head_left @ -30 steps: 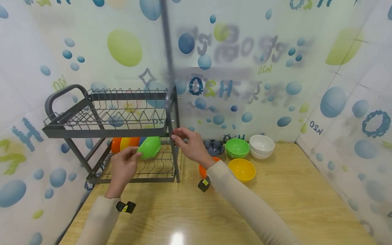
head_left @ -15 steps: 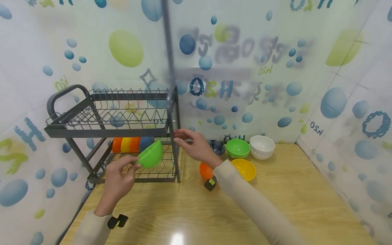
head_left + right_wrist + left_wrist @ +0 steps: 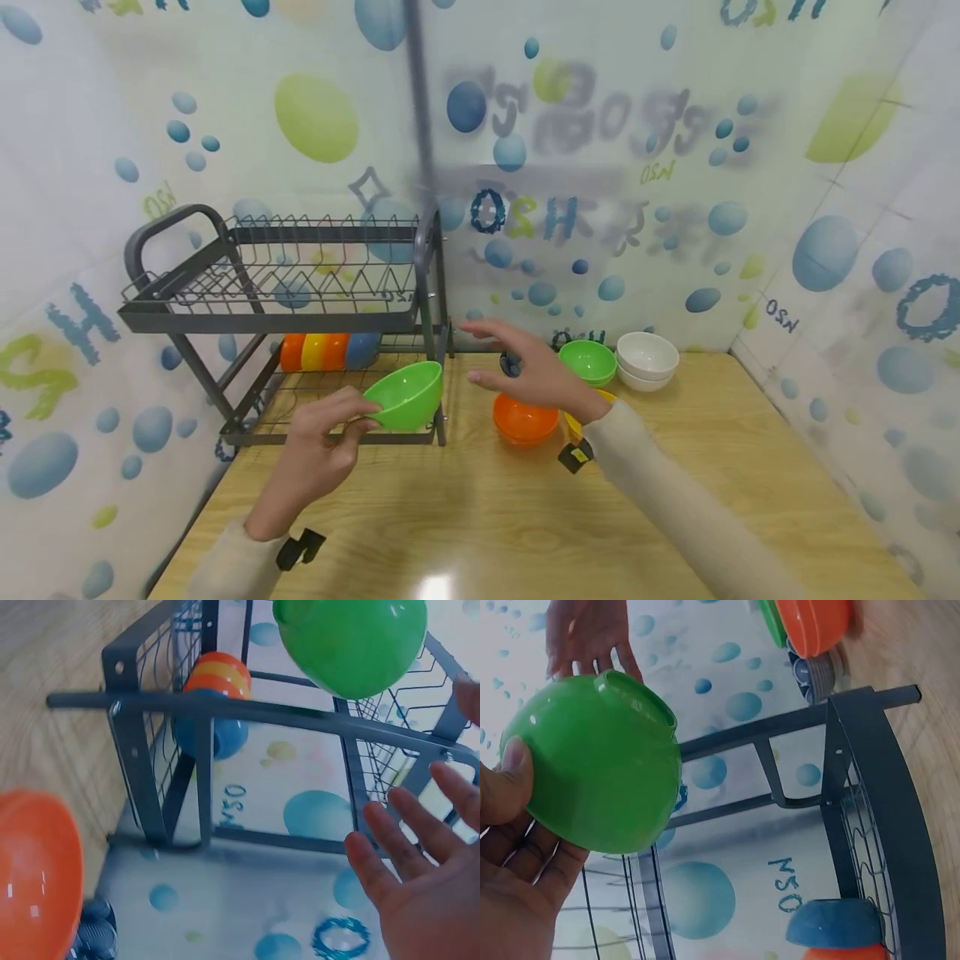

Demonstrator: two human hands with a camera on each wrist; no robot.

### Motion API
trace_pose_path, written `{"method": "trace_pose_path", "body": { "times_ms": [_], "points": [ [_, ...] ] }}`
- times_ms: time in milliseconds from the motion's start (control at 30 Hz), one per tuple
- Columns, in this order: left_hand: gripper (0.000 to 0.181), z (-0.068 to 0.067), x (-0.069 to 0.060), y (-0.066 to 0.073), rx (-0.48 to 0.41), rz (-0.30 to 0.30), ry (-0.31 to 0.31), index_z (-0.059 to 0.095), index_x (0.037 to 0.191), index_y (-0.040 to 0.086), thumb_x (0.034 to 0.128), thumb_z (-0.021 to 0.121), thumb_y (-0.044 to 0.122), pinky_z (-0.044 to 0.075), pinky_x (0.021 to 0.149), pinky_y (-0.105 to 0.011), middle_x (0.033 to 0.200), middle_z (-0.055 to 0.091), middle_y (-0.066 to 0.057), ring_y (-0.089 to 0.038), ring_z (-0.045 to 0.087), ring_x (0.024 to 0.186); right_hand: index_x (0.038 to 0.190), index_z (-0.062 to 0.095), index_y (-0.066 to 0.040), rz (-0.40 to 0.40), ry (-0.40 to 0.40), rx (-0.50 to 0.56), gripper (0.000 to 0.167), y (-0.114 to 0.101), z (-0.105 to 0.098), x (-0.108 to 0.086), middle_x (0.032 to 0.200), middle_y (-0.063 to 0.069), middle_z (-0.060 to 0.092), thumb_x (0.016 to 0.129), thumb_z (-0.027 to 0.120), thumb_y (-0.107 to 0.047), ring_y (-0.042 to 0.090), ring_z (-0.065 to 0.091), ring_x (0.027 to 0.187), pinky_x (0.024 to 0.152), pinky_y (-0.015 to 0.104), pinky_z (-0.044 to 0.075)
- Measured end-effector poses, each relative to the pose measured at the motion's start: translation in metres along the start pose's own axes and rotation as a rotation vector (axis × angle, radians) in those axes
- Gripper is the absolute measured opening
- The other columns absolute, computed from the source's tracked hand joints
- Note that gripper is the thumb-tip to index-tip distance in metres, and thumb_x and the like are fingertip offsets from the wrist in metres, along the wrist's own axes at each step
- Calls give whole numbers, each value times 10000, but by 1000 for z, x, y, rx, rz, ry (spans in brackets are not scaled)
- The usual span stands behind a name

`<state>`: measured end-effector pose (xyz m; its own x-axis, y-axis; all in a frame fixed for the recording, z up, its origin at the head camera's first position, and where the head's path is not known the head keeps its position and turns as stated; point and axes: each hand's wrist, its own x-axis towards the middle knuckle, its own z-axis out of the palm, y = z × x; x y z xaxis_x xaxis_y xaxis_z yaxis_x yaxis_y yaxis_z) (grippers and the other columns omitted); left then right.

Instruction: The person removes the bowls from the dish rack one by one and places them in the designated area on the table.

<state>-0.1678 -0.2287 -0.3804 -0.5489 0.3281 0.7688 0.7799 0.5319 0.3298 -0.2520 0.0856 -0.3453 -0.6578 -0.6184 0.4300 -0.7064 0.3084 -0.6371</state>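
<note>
A green bowl is pinched at its rim between the thumb and fingers of my left hand, tilted in front of the rack's lower right corner. The left wrist view shows the thumb on the outside of that bowl. My right hand hangs to the right of the rack, fingers spread, holding nothing. Below and behind it are orange bowls and a mostly hidden yellow bowl. On the rack's lower tier, orange, yellow and blue bowls stand on edge in a row.
The dark two-tier dish rack stands on the left of the wooden table. At the back, green bowls and stacked white bowls sit near the wall. A dark flower-shaped bowl is partly behind the right hand.
My left hand has drawn the green bowl out from the lower tier, toward me and to the right. The right hand has moved right, away from the rack post, and its fingers have spread.
</note>
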Motion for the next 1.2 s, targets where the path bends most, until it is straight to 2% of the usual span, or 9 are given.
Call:
{"method": "trace_pose_path", "body": {
  "times_ms": [67, 233, 400, 567, 700, 833, 1067, 1200],
  "points": [
    [306, 4, 3, 2, -29, 35, -18, 762, 940, 87, 786, 745, -177, 466, 640, -114, 842, 701, 29, -62, 578, 686, 1553, 425, -311, -41, -29, -40, 671, -3, -7, -8, 1635, -54, 400, 960, 740, -296, 171, 411, 1490, 1211, 511, 378],
    [293, 18, 11, 7, -93, 114, -56, 752, 923, 79, 787, 745, -181, 532, 722, -119, 864, 694, 14, -84, 628, 751, 1563, 409, -309, -116, -110, -129, 733, -13, -23, -24, 1667, -92, 330, 929, 776, -330, 164, 296, 1554, 1235, 543, 325],
    [322, 31, 22, 14, -110, 188, -87, 740, 914, 78, 771, 742, -211, 559, 770, -138, 888, 706, -13, -107, 649, 788, 1550, 442, -275, -204, -168, -236, 733, -22, -32, -40, 1649, -56, 375, 908, 795, -301, 181, 336, 1530, 1208, 513, 379],
    [411, 41, 29, 22, -102, 265, -138, 744, 962, 72, 746, 696, -274, 580, 731, -144, 978, 741, -66, -151, 682, 848, 1506, 509, -206, -293, -214, -294, 668, -28, -32, -55, 1582, 2, 481, 909, 797, -285, 191, 434, 1470, 1177, 472, 433],
    [405, 49, 31, 25, -89, 281, -187, 754, 989, 75, 771, 685, -259, 565, 719, -128, 1007, 759, -40, -132, 673, 857, 1459, 554, -190, -339, -248, -343, 559, -29, -29, -65, 1483, -27, 573, 948, 757, -295, 151, 508, 1404, 1127, 390, 491],
    [393, 56, 36, 27, -93, 288, -219, 753, 995, 87, 792, 681, -242, 561, 729, -117, 1007, 759, -6, -132, 688, 887, 1345, 644, -185, -398, -219, -412, 425, -27, -28, -74, 1344, -91, 656, 947, 760, -281, 118, 600, 1280, 1037, 301, 546],
    [278, 64, 39, 32, -92, 285, -263, 743, 954, 109, 835, 742, -142, 561, 747, -138, 957, 731, 41, -76, 636, 875, 1217, 700, -154, -467, -162, -404, 332, -23, -28, -80, 1224, -33, 719, 904, 782, -77, 157, 671, 1176, 989, 262, 561],
    [253, 69, 40, 33, -102, 296, -269, 742, 957, 114, 833, 773, -105, 554, 741, -133, 941, 723, 46, -64, 609, 842, 1152, 703, -151, -476, -145, -405, 286, -21, -29, -82, 1146, -45, 720, 898, 775, -42, 95, 666, 1096, 951, 221, 557]
  ]
}}
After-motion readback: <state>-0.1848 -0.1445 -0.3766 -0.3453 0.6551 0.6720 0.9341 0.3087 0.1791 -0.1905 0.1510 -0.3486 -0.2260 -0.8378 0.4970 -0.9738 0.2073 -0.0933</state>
